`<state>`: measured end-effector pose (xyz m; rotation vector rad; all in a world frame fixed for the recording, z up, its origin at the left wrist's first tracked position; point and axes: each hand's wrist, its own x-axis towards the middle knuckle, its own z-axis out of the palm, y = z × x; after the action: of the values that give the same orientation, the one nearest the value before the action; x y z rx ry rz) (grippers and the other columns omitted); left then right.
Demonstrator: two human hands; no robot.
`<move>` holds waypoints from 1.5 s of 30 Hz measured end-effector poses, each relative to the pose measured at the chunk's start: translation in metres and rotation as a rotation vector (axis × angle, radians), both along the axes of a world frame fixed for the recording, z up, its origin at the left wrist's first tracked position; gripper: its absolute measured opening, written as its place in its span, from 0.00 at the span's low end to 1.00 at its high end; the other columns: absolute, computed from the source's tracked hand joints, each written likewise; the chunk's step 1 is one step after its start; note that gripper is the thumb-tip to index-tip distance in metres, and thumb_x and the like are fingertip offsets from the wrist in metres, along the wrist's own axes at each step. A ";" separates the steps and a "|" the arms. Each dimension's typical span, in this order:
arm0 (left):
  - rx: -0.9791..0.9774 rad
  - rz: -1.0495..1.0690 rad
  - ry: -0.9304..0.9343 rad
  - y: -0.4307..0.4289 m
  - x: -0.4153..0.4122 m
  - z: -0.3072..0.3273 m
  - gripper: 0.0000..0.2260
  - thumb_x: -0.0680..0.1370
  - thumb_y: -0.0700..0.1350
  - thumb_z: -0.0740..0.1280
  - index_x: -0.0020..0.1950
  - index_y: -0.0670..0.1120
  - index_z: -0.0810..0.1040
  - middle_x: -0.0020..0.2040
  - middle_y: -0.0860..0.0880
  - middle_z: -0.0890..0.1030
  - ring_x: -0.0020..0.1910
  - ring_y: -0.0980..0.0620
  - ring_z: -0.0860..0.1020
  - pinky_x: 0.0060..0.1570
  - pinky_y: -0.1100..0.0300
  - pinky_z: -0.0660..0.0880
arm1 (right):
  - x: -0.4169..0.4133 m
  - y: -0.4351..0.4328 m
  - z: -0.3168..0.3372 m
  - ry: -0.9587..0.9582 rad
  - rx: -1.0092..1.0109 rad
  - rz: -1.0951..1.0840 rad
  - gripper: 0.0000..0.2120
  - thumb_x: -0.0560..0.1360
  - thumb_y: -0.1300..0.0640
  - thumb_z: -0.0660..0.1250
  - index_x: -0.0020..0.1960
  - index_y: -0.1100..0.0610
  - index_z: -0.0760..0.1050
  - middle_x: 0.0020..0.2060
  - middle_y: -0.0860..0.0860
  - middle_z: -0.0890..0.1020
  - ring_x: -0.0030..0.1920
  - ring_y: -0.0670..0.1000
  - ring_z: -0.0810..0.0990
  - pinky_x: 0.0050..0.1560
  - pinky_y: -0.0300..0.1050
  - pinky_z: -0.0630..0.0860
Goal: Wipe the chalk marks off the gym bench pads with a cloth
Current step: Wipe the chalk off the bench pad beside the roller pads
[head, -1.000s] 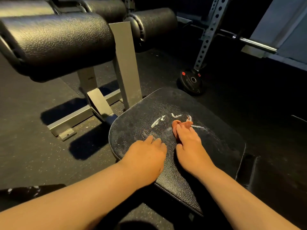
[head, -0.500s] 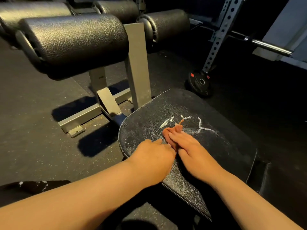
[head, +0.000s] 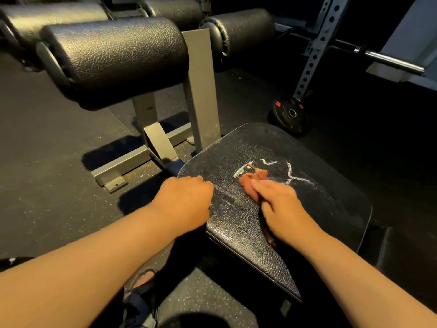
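Right grip (head: 281, 204) curls round a reddish cloth (head: 250, 180), pressing it to the pad (head: 326, 209); chalk marks (head: 291, 174) lie just beyond. Left grip (head: 186, 200), fingers curled, seemingly clasps the pad's edge.

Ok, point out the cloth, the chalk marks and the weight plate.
cloth (head: 248, 184): head view, its bunched far end.
chalk marks (head: 291, 174): head view, the zigzag stroke.
weight plate (head: 285, 118): head view, face beside centre hole.
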<state>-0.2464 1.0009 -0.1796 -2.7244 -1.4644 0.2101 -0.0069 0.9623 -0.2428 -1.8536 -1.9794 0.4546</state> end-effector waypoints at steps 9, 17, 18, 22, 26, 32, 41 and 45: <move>-0.021 0.006 0.027 -0.008 -0.003 0.004 0.10 0.78 0.48 0.63 0.59 0.48 0.74 0.55 0.49 0.73 0.55 0.45 0.75 0.41 0.53 0.66 | -0.054 -0.018 0.012 0.084 0.021 0.277 0.33 0.72 0.66 0.55 0.73 0.43 0.70 0.74 0.41 0.70 0.75 0.50 0.65 0.77 0.50 0.58; -0.099 0.051 -0.162 -0.020 0.002 0.003 0.29 0.80 0.45 0.62 0.78 0.44 0.55 0.63 0.47 0.73 0.59 0.46 0.76 0.46 0.53 0.74 | -0.065 -0.025 0.017 0.010 -0.047 0.028 0.29 0.76 0.56 0.53 0.75 0.40 0.66 0.73 0.34 0.66 0.61 0.48 0.62 0.70 0.46 0.63; -0.119 0.055 -0.196 -0.022 0.004 0.004 0.33 0.80 0.44 0.61 0.81 0.44 0.48 0.66 0.47 0.72 0.60 0.46 0.76 0.47 0.52 0.74 | -0.068 -0.027 0.017 0.051 -0.073 0.173 0.30 0.74 0.55 0.51 0.74 0.39 0.68 0.72 0.33 0.68 0.61 0.47 0.63 0.72 0.47 0.61; -0.195 0.066 -0.365 -0.030 0.014 0.004 0.33 0.82 0.44 0.57 0.82 0.45 0.42 0.79 0.46 0.58 0.73 0.45 0.66 0.66 0.52 0.67 | -0.044 -0.018 0.015 0.011 0.048 0.166 0.24 0.77 0.55 0.58 0.71 0.40 0.74 0.69 0.38 0.75 0.64 0.52 0.74 0.71 0.52 0.67; -0.229 0.035 -0.417 -0.045 0.031 -0.016 0.30 0.85 0.50 0.52 0.82 0.43 0.41 0.82 0.41 0.45 0.80 0.41 0.50 0.78 0.48 0.51 | -0.046 -0.022 0.023 0.277 0.011 -0.216 0.16 0.82 0.57 0.61 0.65 0.43 0.76 0.58 0.50 0.81 0.57 0.55 0.79 0.61 0.52 0.73; -0.151 -0.041 -0.471 -0.050 0.039 -0.055 0.28 0.84 0.50 0.54 0.82 0.43 0.50 0.79 0.33 0.39 0.79 0.35 0.38 0.78 0.42 0.40 | -0.062 -0.032 0.042 0.463 -0.047 -0.143 0.20 0.78 0.69 0.62 0.57 0.44 0.79 0.60 0.37 0.78 0.61 0.38 0.76 0.58 0.21 0.66; 0.049 0.257 -0.717 0.011 0.006 -0.056 0.30 0.78 0.37 0.61 0.79 0.50 0.59 0.77 0.47 0.57 0.74 0.41 0.61 0.73 0.42 0.62 | -0.036 -0.034 0.044 0.284 -0.079 -0.191 0.19 0.79 0.66 0.61 0.65 0.51 0.77 0.64 0.42 0.74 0.66 0.45 0.73 0.69 0.40 0.66; -0.057 0.136 -0.683 -0.019 0.028 -0.053 0.25 0.81 0.40 0.57 0.79 0.44 0.58 0.81 0.46 0.48 0.80 0.44 0.45 0.79 0.45 0.45 | -0.032 -0.032 0.043 0.244 -0.083 -0.231 0.19 0.79 0.66 0.60 0.67 0.52 0.76 0.60 0.44 0.75 0.60 0.43 0.73 0.59 0.33 0.63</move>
<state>-0.2181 0.9821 -0.2328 -2.8836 -1.7903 -0.7605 -0.0391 0.9306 -0.1999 -1.9438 -1.5891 0.6654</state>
